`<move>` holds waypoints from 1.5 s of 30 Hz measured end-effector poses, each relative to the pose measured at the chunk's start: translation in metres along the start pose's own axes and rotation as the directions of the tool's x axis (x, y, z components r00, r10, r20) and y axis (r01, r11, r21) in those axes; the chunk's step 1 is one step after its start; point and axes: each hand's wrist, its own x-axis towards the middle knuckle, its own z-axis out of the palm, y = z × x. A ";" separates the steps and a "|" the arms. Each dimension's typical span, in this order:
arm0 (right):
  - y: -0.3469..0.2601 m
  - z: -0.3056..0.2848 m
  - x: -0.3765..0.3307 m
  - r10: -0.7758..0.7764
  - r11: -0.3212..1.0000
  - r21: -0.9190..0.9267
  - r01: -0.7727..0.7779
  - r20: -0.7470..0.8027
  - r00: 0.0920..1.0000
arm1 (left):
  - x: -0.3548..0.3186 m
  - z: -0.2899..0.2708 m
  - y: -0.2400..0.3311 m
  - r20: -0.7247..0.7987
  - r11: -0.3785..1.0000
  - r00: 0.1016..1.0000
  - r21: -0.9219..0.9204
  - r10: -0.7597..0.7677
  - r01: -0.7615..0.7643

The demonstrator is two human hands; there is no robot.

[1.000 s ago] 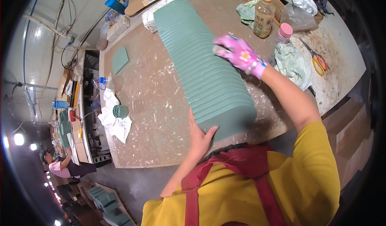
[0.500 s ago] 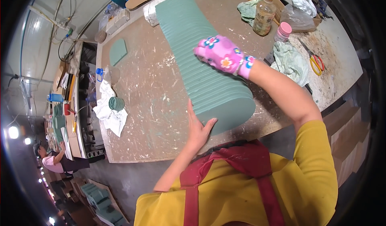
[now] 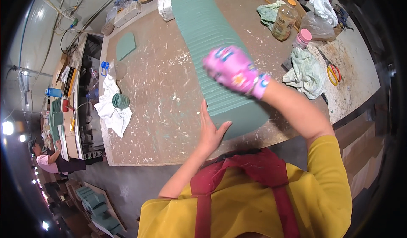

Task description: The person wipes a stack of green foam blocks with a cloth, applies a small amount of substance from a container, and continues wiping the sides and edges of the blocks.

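Observation:
A long row of overlapping green sheets with rounded ends [image 3: 239,119] runs from the table's near edge to its far side. My left hand [image 3: 211,132] is bare and rests against the left edge of the nearest sheet, fingers stretched out and thumb apart over its surface. Over the middle of the row is my right hand [image 3: 232,70], covered in a pink flowered glove and blurred by motion. The cover hides its fingers, so whether it grips anything cannot be made out. A white wrapped block [image 3: 166,8] stands at the row's far end.
A single green piece [image 3: 126,45] and a white cloth [image 3: 111,111] with a green roll [image 3: 121,101] lie left. On the right are a bottle [image 3: 284,21], a pink-lidded jar [image 3: 302,39], a crumpled cloth [image 3: 306,70] and scissors [image 3: 333,73]. Another person [image 3: 55,159] works far left.
My gloved right hand has come nearer to me along the row. My left hand stays on the nearest sheet. The whole view has shifted slightly.

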 end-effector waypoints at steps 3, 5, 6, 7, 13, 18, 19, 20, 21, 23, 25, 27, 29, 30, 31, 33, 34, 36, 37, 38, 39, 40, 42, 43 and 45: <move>-0.010 0.002 -0.001 -0.007 0.996 -0.086 0.004 -0.028 1.000 | 0.002 -0.003 0.002 0.001 1.000 1.000 0.005 0.010 -0.010; 0.007 -0.016 -0.019 0.280 0.958 -0.066 -0.280 -0.009 0.960 | 0.000 -0.004 0.000 -0.017 1.000 1.000 -0.007 0.020 -0.021; 0.014 -0.022 -0.028 0.313 0.934 -0.150 -0.326 -0.105 0.944 | -0.001 -0.003 -0.002 -0.022 1.000 1.000 -0.016 0.016 -0.017; 0.016 -0.030 -0.036 0.353 0.915 -0.166 -0.368 -0.117 0.928 | 0.000 -0.001 -0.003 -0.019 0.999 1.000 -0.030 0.018 -0.018; -0.045 0.015 0.012 0.182 0.980 -0.081 -0.183 -0.014 0.983 | 0.003 0.003 -0.005 -0.033 0.998 0.999 -0.056 0.034 -0.035; -0.015 0.002 -0.011 0.461 0.863 -0.154 -0.480 -0.144 0.876 | 0.002 -0.007 0.000 -0.009 0.998 0.998 -0.030 0.063 -0.064; -0.005 -0.007 -0.023 0.549 0.801 -0.188 -0.569 -0.151 0.822 | 0.003 -0.006 0.000 -0.014 0.997 0.998 -0.036 0.066 -0.066; 0.002 -0.020 -0.036 0.634 0.720 -0.227 -0.656 -0.170 0.755 | 0.003 -0.004 0.002 -0.011 0.997 0.997 -0.042 0.070 -0.071; 0.011 -0.023 -0.055 0.672 0.682 -0.231 -0.694 -0.178 0.719 | 0.002 -0.003 0.001 -0.010 0.996 0.996 -0.010 0.088 -0.089; 0.009 -0.032 -0.068 0.687 0.677 -0.171 -0.716 -0.203 0.698 | 0.006 -0.001 -0.001 -0.007 0.993 0.993 0.017 0.118 -0.118; -0.008 -0.026 -0.055 0.602 0.750 -0.106 -0.653 -0.297 0.741 | 0.004 0.003 -0.004 -0.012 0.994 0.995 0.034 0.101 -0.101; -0.034 0.002 -0.024 0.381 0.921 0.029 -0.388 -0.275 0.883 | 0.001 0.003 -0.011 -0.015 0.995 0.996 -0.025 0.092 -0.092; -0.061 0.021 0.001 0.152 0.962 -0.223 -0.156 -0.037 0.988 | 0.004 0.006 -0.013 -0.024 0.991 0.995 -0.088 0.096 -0.097; -0.070 0.020 0.011 0.161 0.968 -0.208 -0.139 0.094 0.982 | 0.003 0.005 -0.016 -0.027 0.993 0.994 -0.050 0.109 -0.110; -0.063 0.019 0.004 0.198 0.959 -0.216 -0.185 0.040 0.979 | 0.003 0.006 -0.015 -0.028 0.992 0.992 -0.012 0.125 -0.126; -0.038 0.016 -0.012 0.303 0.935 -0.159 -0.319 -0.115 0.946 | 0.003 0.001 -0.007 -0.020 0.996 0.995 -0.010 0.093 -0.093; -0.022 0.005 -0.025 0.377 0.909 -0.101 -0.405 -0.215 0.901 | 0.001 -0.001 -0.002 -0.010 0.998 0.998 -0.022 0.067 -0.067; 0.007 -0.018 -0.048 0.417 0.882 -0.143 -0.449 -0.205 0.885 | 0.000 0.002 -0.006 -0.039 0.997 0.997 0.009 0.071 -0.071; 0.011 -0.029 -0.052 0.470 0.839 -0.200 -0.506 -0.202 0.859 | 0.002 0.003 -0.008 -0.037 0.997 0.996 -0.010 0.076 -0.077; 0.007 -0.027 -0.053 0.470 0.839 -0.196 -0.507 -0.206 0.858 | 0.003 0.005 -0.009 -0.034 0.996 0.996 -0.029 0.082 -0.083; -0.004 -0.019 -0.051 0.417 0.904 -0.008 -0.427 -0.201 0.886 | 0.003 0.007 -0.008 -0.032 0.996 0.996 -0.023 0.085 -0.085; -0.019 -0.010 -0.046 0.362 0.927 0.185 -0.326 -0.209 0.909 | 0.003 0.008 -0.009 -0.028 0.986 0.999 -0.163 0.034 -0.038; -0.075 0.007 -0.022 0.243 0.970 0.013 -0.243 -0.059 0.968 | -0.002 0.005 -0.019 0.003 0.956 1.000 -0.292 -0.012 0.012; -0.092 0.012 -0.011 0.128 0.983 -0.148 -0.109 0.124 0.984 | 0.000 0.001 -0.036 0.105 0.977 0.994 -0.213 -0.003 0.026; -0.081 0.030 -0.019 0.172 0.981 -0.083 -0.175 -0.049 0.984 | -0.001 0.000 -0.037 0.089 0.992 0.990 0.058 0.105 -0.111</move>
